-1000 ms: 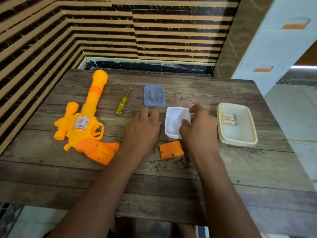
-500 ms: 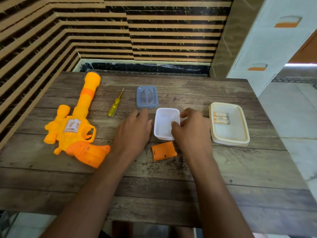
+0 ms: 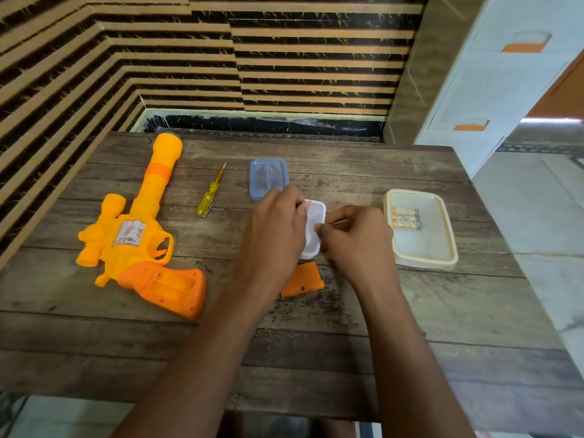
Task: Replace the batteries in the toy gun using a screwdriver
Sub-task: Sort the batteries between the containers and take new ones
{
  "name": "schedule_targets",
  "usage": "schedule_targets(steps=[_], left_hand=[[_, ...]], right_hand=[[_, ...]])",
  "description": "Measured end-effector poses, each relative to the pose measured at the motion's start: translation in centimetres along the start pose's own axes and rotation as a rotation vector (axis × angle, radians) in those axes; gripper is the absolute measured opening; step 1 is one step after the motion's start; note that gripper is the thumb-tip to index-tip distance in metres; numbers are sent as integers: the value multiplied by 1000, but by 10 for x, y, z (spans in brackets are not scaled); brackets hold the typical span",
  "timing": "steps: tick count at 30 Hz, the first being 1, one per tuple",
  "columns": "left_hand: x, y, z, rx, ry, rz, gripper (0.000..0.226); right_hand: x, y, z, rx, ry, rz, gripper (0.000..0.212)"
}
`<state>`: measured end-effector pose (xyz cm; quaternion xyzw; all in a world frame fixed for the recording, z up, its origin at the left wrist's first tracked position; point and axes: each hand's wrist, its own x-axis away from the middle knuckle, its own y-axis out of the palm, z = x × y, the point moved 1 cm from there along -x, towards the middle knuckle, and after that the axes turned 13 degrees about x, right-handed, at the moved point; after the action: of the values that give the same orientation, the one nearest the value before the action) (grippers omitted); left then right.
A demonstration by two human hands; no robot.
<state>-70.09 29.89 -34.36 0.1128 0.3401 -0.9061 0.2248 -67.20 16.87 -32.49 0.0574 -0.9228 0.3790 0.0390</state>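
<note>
The orange-and-yellow toy gun (image 3: 136, 235) lies on its side at the table's left, its grip open with the battery bay showing. Its orange battery cover (image 3: 303, 281) lies loose near the middle, partly under my left wrist. A yellow screwdriver (image 3: 210, 196) lies right of the barrel. My left hand (image 3: 275, 235) grips the left side of a small white container (image 3: 314, 229). My right hand (image 3: 354, 238) pinches the container's right rim with curled fingers; whether it holds anything else is hidden. Two batteries (image 3: 406, 218) lie in a cream tray (image 3: 420, 257).
A blue lid (image 3: 268, 177) lies just behind the white container. The wooden table (image 3: 347, 358) is backed by a striped wall on the left and rear. A white cabinet (image 3: 493, 90) stands at the back right, beyond the table's right edge.
My left hand has moved right, from lying flat beside the white container to gripping its left side. My right hand's fingers have stayed at the right rim. The camera view shifted slightly.
</note>
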Motion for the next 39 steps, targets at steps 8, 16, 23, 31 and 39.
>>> schedule_targets(steps=[8, 16, 23, 31, 39], left_hand=[[2, 0, 1, -85, -5, -137, 14], [5, -2, 12, -16, -47, -86, 27], [5, -2, 9, -16, -43, -84, 31], [7, -2, 5, -15, 2, -28, 27], [5, -7, 0, 155, -51, 46, 29]], right_hand=[[-4, 4, -1, -36, 6, 15, 8], [-6, 4, 3, -10, -9, 16, 7], [-5, 3, 4, -13, -14, 16, 7], [-6, 4, 4, -11, -18, 13, 10], [-7, 6, 6, 17, -25, 23, 10]])
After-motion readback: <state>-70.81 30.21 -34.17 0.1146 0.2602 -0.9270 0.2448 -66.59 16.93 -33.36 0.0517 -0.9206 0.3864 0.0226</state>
